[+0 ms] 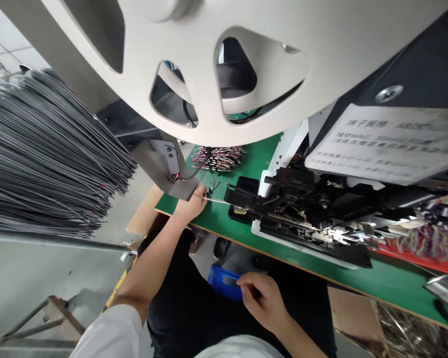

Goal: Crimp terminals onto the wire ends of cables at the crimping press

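Note:
My left hand reaches to the edge of the green bench and pinches the end of a thin metal terminal strip. That strip runs right into the black crimping applicator. My right hand is low over my lap, fingers closed on the edge of a blue plastic box. A large pale reel hangs overhead and fills the top of the view.
A thick bundle of grey wires lies on a rack at left. Small coloured wire pieces sit at the back of the bench, more coloured wires at right. A printed label covers the machine. A metal frame stands on the floor.

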`<state>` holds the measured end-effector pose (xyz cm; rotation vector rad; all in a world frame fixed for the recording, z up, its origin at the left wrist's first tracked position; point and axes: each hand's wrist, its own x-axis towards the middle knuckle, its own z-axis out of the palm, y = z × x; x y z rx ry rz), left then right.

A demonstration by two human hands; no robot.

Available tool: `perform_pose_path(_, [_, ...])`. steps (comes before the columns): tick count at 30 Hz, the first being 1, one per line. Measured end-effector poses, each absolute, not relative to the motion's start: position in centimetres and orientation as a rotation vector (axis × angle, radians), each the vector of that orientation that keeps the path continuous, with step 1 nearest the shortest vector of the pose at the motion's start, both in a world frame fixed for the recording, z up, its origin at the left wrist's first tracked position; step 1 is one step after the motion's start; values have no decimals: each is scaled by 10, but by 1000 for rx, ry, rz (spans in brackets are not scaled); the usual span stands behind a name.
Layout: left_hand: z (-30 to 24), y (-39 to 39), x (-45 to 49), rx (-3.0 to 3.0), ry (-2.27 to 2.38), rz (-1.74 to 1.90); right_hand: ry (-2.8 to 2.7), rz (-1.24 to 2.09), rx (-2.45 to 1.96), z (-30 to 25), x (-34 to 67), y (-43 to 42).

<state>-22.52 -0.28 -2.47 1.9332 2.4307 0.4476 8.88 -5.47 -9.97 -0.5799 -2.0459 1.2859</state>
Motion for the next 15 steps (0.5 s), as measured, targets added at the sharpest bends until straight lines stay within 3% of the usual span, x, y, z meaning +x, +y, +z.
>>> perform_pose_path(3, [-33, -42, -185, 1988, 2410, 489, -1735, 1615, -726, -88, 74, -56])
perform_pose_path(7, [-58, -94, -127, 2142, 2080, 935, -1275, 1912, -789, -67, 58, -51])
perform_pose_path(12, [-76, -111, -83, 2340, 1828, 1191, -1199, 1768, -818, -54, 67, -41])
perform_pose_path(15, [-71, -105, -70, 2164, 1701, 1294, -1304, 1656, -843, -53, 80, -40])
